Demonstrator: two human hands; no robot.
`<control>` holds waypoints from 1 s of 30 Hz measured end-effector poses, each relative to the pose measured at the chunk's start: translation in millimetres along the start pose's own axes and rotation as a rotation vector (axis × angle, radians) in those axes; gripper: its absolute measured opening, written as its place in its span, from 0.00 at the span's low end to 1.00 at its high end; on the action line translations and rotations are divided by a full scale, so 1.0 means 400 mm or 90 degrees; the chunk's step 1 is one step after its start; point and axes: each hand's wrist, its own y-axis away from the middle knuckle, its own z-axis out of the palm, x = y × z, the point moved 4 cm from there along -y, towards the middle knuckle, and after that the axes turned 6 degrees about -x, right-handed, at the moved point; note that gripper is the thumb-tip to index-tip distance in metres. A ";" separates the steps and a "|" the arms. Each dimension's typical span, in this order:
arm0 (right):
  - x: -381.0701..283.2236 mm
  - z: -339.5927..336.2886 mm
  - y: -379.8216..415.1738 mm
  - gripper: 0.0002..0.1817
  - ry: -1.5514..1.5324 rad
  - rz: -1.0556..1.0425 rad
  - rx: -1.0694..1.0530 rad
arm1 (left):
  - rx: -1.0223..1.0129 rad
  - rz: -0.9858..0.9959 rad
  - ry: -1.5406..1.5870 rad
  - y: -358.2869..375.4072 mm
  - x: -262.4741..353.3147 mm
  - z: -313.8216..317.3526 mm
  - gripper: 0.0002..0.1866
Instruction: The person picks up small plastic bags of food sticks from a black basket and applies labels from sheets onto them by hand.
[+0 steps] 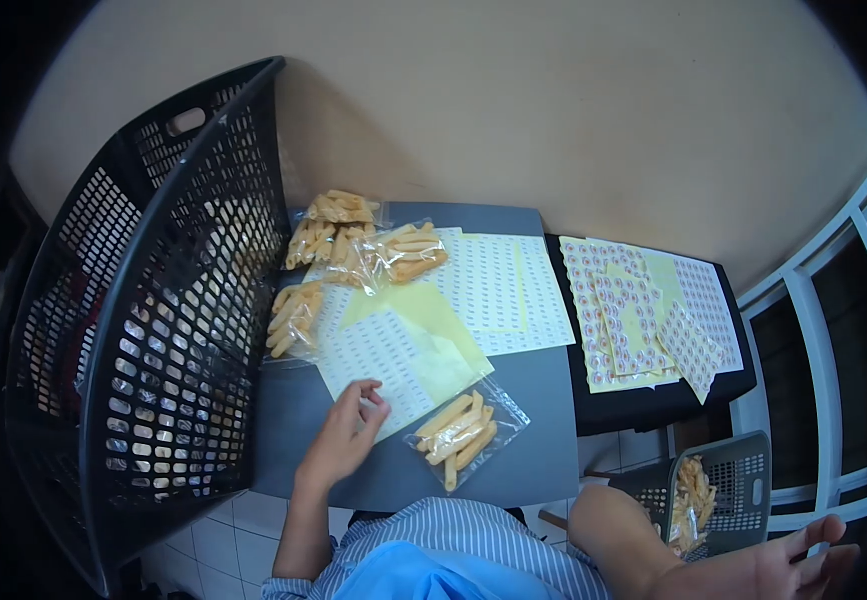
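My left hand (350,432) hovers at the lower edge of a sheet of small printed stickers (374,362), fingers loosely curled and a little apart. I see nothing held in it. A clear bag of pale yellow snack sticks (459,437) lies on the grey table (509,480), to the right of that hand. Stretched out at the lower right, my right hand (779,570) is open and holds nothing visible. Its fingers are spread, and it is nearest to a grey crate (746,492) of bagged sticks.
A tall black perforated basket (169,270) with bags inside stands at the left. Several bags of sticks (394,255) lie at the table's back left, partly over more sticker sheets (524,285). Red-printed round sticker sheets (639,320) rest on a black surface at right.
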 end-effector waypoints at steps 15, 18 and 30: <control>0.081 -0.122 0.039 0.32 0.036 0.042 0.126 | -0.142 -0.012 -0.153 -0.005 0.075 0.169 0.30; 0.126 -0.129 0.136 0.32 -0.003 0.060 0.092 | -0.151 0.000 -0.081 -0.002 0.053 0.173 0.28; 0.300 -0.009 0.415 0.45 -0.354 0.832 -0.309 | -0.101 0.253 0.342 0.021 0.206 0.159 0.28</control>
